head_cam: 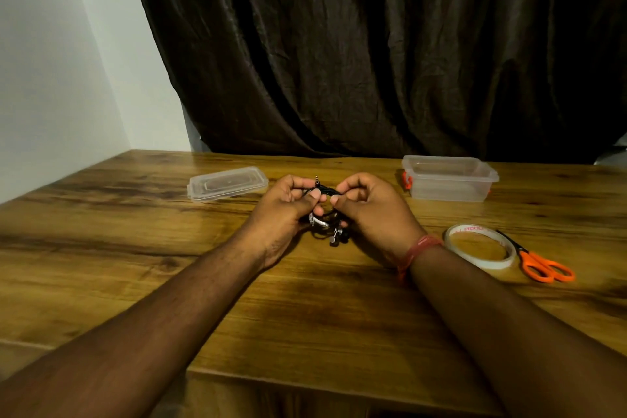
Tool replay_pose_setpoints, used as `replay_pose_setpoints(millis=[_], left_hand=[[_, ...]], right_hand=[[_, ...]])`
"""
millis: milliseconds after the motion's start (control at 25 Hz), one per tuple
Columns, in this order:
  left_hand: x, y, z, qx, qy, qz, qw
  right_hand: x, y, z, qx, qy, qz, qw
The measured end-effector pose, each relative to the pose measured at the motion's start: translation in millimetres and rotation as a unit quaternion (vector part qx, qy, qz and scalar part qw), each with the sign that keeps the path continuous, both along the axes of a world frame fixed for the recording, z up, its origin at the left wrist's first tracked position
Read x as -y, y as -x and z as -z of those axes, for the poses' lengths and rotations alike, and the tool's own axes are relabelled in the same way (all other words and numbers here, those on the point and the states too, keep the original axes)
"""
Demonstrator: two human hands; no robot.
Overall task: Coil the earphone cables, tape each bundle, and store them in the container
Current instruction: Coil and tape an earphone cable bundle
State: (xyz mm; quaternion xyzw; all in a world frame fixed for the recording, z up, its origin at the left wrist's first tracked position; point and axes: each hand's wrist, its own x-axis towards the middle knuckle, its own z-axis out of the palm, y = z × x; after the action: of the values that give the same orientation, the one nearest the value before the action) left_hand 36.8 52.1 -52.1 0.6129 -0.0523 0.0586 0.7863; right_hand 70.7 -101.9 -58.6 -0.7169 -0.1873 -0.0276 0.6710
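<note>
Head view. Cable (325, 210), black, bunched between both hands above the table (135, 248); left hand (288, 205) curls its fingers round the left side of the bundle, thumb pressed on top; right hand (368, 205) pinches the right side likewise, thumb facing thumb; plug (317, 179) stands up between the two hands, earbuds (336, 236) hang just below them. Coiling appears under way or near complete, judging from the loops gathered in the grip; whether any tape is on the bundle cannot be told. Tape (480, 250) lies on the table to the right, beside the right wrist, with scissors (539, 261) touching its far edge; neither is in hand, so taping looks still to be done. Container (449, 178) sits open at the far right, seemingly holding nothing yet; lid (227, 182) lies apart at the far left; storing remains.
</note>
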Motion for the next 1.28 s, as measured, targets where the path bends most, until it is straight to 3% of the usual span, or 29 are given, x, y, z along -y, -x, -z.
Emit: replay_pose_setpoints(millis=[120,240,320,400,560,920,1280], left_hand=[[3.5,1.9,0.1,0.011,-0.004,0.001,1.000],[4.2,3.1,3.1,0.023,-0.036,0.003,0.999],[3.4,2.0,3.7,0.026,-0.037,0.005,0.999],[2.8,0.7,2.0,0.023,-0.021,0.002,1.000],[1.3,0.2,0.7,0.026,-0.024,-0.004,0.999],[1.1,3.3,1.4,0.034,-0.026,0.038,0.998],[-3.0,-1.6,2.2,0.016,0.015,0.004,1.000]], right_hand=[[0.7,4.4,-2.8,0.088,0.135,0.034,0.986],[-0.9,6.0,-3.1,0.103,0.182,0.040,0.977],[-1.2,5.2,-2.8,0.066,0.136,0.019,0.988],[-0.2,2.4,-2.8,-0.017,0.022,-0.017,0.999],[4.6,0.8,-6.8,-0.103,-0.097,-0.052,0.989],[8.7,6.0,-14.1,-0.141,-0.109,-0.058,0.982],[13.1,4.5,-15.1,-0.150,-0.131,-0.070,0.977]])
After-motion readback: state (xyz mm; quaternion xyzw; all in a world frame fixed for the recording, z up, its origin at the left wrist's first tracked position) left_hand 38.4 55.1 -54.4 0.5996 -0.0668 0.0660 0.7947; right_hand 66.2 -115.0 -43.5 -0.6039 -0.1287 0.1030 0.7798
